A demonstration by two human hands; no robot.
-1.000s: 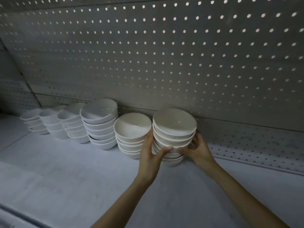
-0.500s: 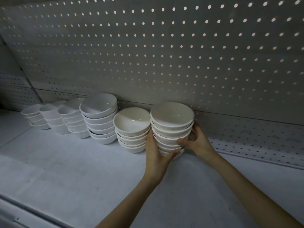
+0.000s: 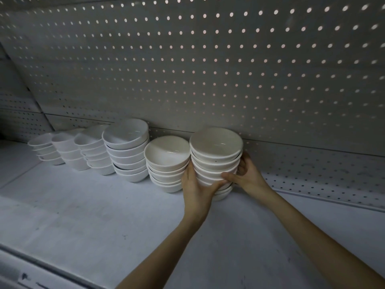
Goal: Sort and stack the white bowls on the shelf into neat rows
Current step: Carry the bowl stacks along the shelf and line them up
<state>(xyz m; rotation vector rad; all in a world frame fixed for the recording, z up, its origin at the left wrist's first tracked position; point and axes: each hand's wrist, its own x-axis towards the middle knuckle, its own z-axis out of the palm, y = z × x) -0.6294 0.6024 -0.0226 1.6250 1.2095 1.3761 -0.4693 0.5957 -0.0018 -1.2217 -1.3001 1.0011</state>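
Gripping bowl stack [image 3: 215, 143] with left hand [image 3: 196, 190], right hand [image 3: 249, 178].

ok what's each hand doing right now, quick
left hand: curled round the rightmost bowl stack, left side
right hand: curled round the same stack, right side

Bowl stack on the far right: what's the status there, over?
Left hand and right hand grip the rightmost bowl stack, one each side. Stack looks set down on the shelf. Close against the left hand, the next stack; nothing else near.

Head view, down toward shelf [image 3: 83, 215], close.
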